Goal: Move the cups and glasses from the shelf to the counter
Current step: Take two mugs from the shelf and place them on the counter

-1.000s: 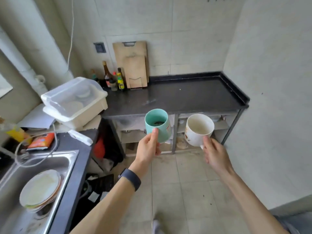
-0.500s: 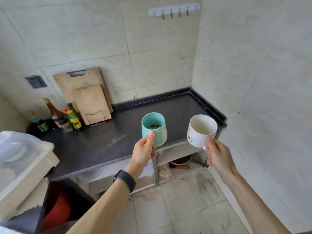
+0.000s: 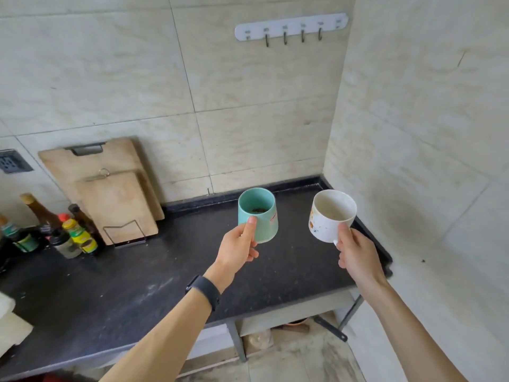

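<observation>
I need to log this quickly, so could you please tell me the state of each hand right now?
Left hand: closed, holding the green cup.
Right hand: closed, holding the white mug.

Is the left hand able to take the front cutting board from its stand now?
Probably not yet: the left hand grips the green cup, so it is occupied. Nothing stands on the counter between it and the front cutting board.
</observation>
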Action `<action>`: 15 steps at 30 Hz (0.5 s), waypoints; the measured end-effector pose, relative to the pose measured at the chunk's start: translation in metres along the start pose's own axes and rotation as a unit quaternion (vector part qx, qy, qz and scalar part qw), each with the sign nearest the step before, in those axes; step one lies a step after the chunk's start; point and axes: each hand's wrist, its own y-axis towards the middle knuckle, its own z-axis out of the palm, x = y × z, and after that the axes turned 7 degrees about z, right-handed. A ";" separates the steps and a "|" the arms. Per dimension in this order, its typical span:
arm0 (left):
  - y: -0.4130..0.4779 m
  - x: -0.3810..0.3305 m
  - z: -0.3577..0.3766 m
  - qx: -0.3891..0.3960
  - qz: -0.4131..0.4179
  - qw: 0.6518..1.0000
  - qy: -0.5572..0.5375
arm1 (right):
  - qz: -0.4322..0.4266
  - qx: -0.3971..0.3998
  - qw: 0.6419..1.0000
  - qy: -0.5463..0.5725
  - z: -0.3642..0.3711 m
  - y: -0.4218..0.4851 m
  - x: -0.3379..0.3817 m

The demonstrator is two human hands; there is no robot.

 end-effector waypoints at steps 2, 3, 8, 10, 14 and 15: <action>0.031 -0.001 0.016 -0.009 -0.009 1.000 -0.001 | -0.002 0.010 1.000 -0.012 -0.002 0.040 0.005; 0.047 0.000 0.025 -0.015 -0.015 1.000 -0.007 | -0.001 0.013 1.000 -0.020 -0.003 0.062 0.008; 0.108 0.012 0.054 -0.020 -0.050 0.999 -0.008 | 0.020 0.022 0.998 -0.048 0.003 0.144 0.009; 0.135 0.019 0.064 -0.019 -0.064 0.998 -0.004 | 0.031 0.029 0.997 -0.058 0.008 0.174 0.008; 0.182 0.042 0.086 -0.009 -0.097 0.995 -0.017 | 0.060 0.029 0.996 -0.058 0.019 0.226 -0.006; 0.193 0.048 0.093 -0.009 -0.107 0.994 -0.018 | 0.067 0.026 0.996 -0.062 0.021 0.238 -0.011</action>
